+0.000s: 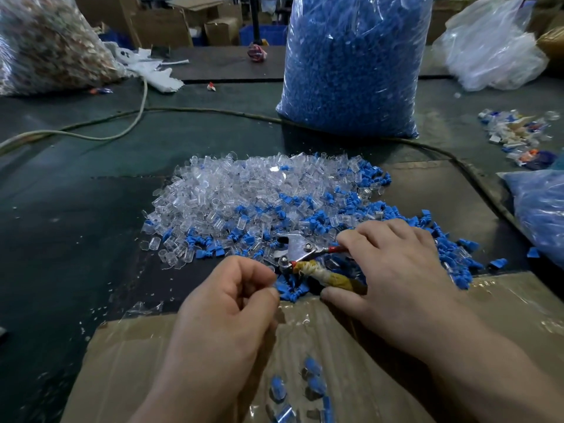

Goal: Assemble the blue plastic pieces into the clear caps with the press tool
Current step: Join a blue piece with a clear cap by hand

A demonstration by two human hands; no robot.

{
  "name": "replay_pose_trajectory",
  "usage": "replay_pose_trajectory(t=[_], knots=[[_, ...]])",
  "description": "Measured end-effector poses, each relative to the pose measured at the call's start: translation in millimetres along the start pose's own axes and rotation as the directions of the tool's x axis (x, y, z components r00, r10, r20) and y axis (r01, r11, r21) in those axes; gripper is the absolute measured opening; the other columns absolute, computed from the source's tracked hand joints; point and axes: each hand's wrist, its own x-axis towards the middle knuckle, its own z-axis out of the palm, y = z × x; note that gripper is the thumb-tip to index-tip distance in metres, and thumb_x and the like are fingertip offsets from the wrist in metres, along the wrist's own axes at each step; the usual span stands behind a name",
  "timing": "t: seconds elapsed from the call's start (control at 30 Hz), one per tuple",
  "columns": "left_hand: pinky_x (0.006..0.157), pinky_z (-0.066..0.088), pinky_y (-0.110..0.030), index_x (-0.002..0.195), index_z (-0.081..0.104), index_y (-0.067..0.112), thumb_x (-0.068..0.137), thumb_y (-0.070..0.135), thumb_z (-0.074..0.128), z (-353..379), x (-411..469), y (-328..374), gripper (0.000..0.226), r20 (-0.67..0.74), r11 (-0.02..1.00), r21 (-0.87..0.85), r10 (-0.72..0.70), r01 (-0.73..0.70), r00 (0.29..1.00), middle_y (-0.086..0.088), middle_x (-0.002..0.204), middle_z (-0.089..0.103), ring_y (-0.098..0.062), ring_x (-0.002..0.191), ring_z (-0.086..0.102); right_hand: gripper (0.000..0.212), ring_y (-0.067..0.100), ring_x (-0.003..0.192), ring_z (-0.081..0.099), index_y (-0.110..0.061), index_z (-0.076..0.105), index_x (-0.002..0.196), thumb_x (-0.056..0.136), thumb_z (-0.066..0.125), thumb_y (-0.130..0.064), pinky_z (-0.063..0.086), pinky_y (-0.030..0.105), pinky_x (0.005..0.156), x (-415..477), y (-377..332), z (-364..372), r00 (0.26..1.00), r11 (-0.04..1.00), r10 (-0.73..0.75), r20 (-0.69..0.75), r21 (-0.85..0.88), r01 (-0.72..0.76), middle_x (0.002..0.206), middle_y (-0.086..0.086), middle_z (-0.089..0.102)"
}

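Capped pieces (pixel 314 380), blue inside clear, lie loose on the cardboard sheet (pixel 183 346) at the near edge. I judge these to be finished ones, dropped close to the body so they stay apart from the raw stock.

Just beyond them the left hand (pixel 232 300) is curled, thumb and forefinger tip pressed together right at the tool's mouth. Whether they pinch a small cap or nothing I cannot tell, as the spot is too small and pale.

The right hand (pixel 393 270) grips the press tool (pixel 297 251). Its fingers lie over the red handle and the thumb sits under the tape-wrapped handle (pixel 329 277), a grip that lets one squeeze close the metal head. The head points left towards the other hand, so feeding and pressing happen in one place.

Loose stock sits directly behind the tool, within easy reach. The clear caps (pixel 244 190) are heaped to the left and centre. The blue plastic pieces (pixel 351 209) are scattered to the right and under the tool, touching it.

Farther back on the dark bench (pixel 76 209) stands a tall bag of blue parts (pixel 354 62), probably the refill. A cable (pixel 213 111) curves across in front of it, and a small heap of mixed scraps (pixel 515 132) lies well apart at the right.

Most of the pile looks unassembled, so the work seems early.
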Motion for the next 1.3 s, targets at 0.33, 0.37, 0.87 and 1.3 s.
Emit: replay_pose_trajectory(t=[0.33, 0.37, 0.87, 1.3], knots=[[0.052, 0.046, -0.009, 0.087, 0.066, 0.044, 0.081, 0.036, 0.069, 5.7, -13.5, 7.3, 0.01, -0.058, 0.938, 0.238, 0.273, -0.253, 0.96, 0.019, 0.068, 0.069, -0.003, 0.06, 0.065, 0.025, 0.018, 0.073, 0.055, -0.022, 0.063, 0.085, 0.097, 0.045, -0.035, 0.047, 0.039, 0.07, -17.7, -29.4, 4.4, 0.885, 0.908, -0.346, -0.311, 0.125, 0.399, 0.08, -0.006, 0.06], [0.053, 0.044, -0.006, 0.087, 0.067, 0.044, 0.085, 0.038, 0.069, 5.6, -14.0, 8.9, 0.007, -0.059, 0.933, 0.238, 0.292, -0.271, 0.954, 0.02, 0.07, 0.069, 0.0, 0.063, 0.065, 0.027, 0.018, 0.072, 0.054, -0.022, 0.062, 0.084, 0.097, 0.043, -0.035, 0.047, 0.039, 0.068, -17.5, -29.6, 4.2, 0.888, 0.91, -0.342, -0.306, 0.127, 0.394, 0.079, -0.006, 0.059], [0.045, 0.037, -0.016, 0.078, 0.064, 0.033, 0.073, 0.076, 0.058, -8.9, -7.0, 10.3, 0.043, 0.13, 0.967, -0.08, 0.249, -0.24, 0.96, 0.014, 0.053, 0.053, 0.0, 0.047, 0.044, 0.027, 0.006, 0.049, 0.044, -0.025, 0.053, 0.067, 0.077, 0.047, -0.048, 0.033, 0.025, 0.048, -30.3, -47.7, -11.6, 0.975, 0.43, -0.133, 0.176, 0.897, -0.104, 0.054, -0.009, 0.048], [0.056, 0.051, -0.025, 0.079, 0.06, 0.039, 0.075, 0.065, 0.052, -26.2, -1.4, 9.7, 0.028, 0.468, 0.711, 0.489, 0.276, -0.506, 0.84, 0.021, 0.079, 0.06, 0.001, 0.069, 0.059, 0.034, 0.012, 0.089, 0.054, -0.042, 0.037, 0.121, 0.092, 0.036, -0.059, 0.047, 0.036, 0.073, -19.2, -28.9, 10.2, 0.981, 0.945, -0.181, -0.069, 0.263, 0.192, 0.101, -0.015, 0.051]])
